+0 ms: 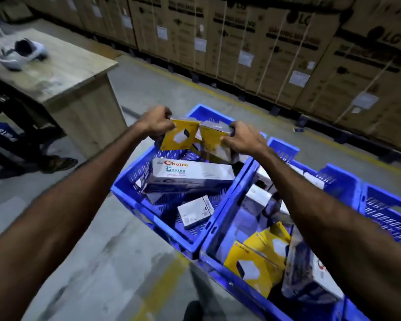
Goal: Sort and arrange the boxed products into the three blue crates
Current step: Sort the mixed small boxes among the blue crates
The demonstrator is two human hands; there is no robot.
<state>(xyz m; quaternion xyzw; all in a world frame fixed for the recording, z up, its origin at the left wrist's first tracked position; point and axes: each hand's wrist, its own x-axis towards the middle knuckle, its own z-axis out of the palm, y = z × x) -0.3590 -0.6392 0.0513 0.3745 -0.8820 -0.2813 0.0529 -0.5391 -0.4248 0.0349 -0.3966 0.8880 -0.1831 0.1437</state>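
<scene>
- Near the centre of the frame I see both bare arms reaching forward, the hands raised above the far end of a blue crate.
- The left hand (156, 122) has its fingers curled round the upper edge of a yellow box (178, 135), gripping it.
- The right hand (243, 139) grips a second yellow box (214, 141) by its right side, thumb on the front face; the two boxes touch edge to edge.
- Below them, the left blue crate (134, 181) holds a long white box printed "Choice" (188, 176) lying across it and a small grey box (196, 212) nearer the camera.
- The middle blue crate (220, 218), touching the first on its right, holds two more yellow boxes (256, 262) at lower right, plus white boxes partly hidden by the right arm.
- A third blue crate (384, 209) sits at the right edge of the frame; I cannot tell its contents.
- At upper left stands a wooden table (63, 72) with a white helmet-like object (21, 53), blurred.
- Tall brown cartons (287, 49) line the top of the frame.
- At the left edge, another person's sandalled foot (60, 163) rests on the concrete floor.
</scene>
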